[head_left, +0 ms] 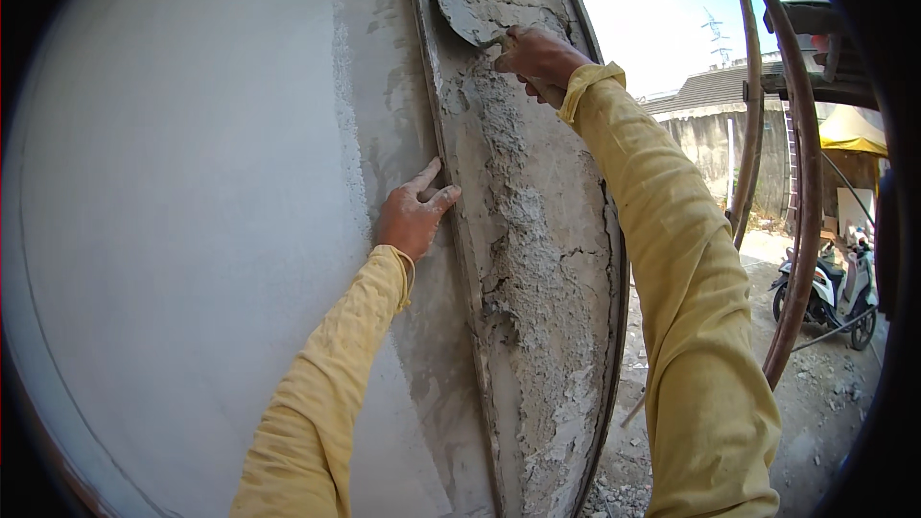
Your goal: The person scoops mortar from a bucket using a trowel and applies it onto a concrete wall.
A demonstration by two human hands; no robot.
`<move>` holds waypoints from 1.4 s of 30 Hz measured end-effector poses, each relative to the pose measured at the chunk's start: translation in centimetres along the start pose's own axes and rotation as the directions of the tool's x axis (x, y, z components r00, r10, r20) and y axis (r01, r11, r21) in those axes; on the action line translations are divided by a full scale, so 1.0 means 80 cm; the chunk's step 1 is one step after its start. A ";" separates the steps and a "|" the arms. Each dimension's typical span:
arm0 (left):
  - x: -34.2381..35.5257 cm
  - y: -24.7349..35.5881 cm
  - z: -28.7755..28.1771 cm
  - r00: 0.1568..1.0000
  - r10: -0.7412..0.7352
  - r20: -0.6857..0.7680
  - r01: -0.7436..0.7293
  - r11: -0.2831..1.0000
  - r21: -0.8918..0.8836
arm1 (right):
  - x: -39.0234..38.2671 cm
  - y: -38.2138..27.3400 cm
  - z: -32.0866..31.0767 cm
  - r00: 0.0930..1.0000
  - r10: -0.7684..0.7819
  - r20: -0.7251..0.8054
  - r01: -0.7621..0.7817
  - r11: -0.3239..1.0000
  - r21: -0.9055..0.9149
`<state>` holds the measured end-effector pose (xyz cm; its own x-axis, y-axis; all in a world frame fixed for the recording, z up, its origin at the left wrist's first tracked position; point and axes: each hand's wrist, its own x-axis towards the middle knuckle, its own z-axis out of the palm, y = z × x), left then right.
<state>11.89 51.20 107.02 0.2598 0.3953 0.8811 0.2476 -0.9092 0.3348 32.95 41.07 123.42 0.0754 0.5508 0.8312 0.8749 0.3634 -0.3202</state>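
Note:
My right hand [544, 61] is closed round the handle of a pointed trowel [462, 17], high on a narrow wall face. Grey mortar smears the blade, which lies against or very near the face, beside a long thin strip [469, 280]. Rough, lumpy mortar [526, 230] runs down the face below the trowel. My left hand [413, 213] rests on the strip's left edge with thumb and forefinger apart; its other fingers are mostly hidden. Left of the strip lies a damp grey band, then a smooth pale wall [201, 182].
Another long edging [619, 278] borders the narrow face on the right. Beyond it stand curved-looking brown poles [798, 153], a white and black motorbike [833, 290] and a yellow canopy [852, 129]. Rubble [815, 391] covers the ground. A weathered wall [705, 149] rises behind.

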 end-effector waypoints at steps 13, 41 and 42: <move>0.006 -0.007 -0.004 0.996 -0.048 0.077 0.044 0.998 0.055 | -0.132 0.047 0.053 0.979 -0.043 0.202 0.034 0.998 0.044; 0.004 -0.018 -0.016 0.975 -0.105 0.196 0.129 0.986 -0.111 | -0.348 0.025 0.247 0.989 0.140 -0.046 -0.128 0.970 0.206; 0.004 -0.017 -0.013 0.973 -0.108 0.204 0.134 0.984 -0.116 | -0.351 0.020 0.246 0.988 0.153 0.015 -0.152 0.958 0.243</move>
<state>10.67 52.40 107.16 0.4163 0.5095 0.7531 0.1700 -0.8573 0.4860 22.83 40.96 90.65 0.2010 0.6108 0.7659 0.7105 0.4473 -0.5432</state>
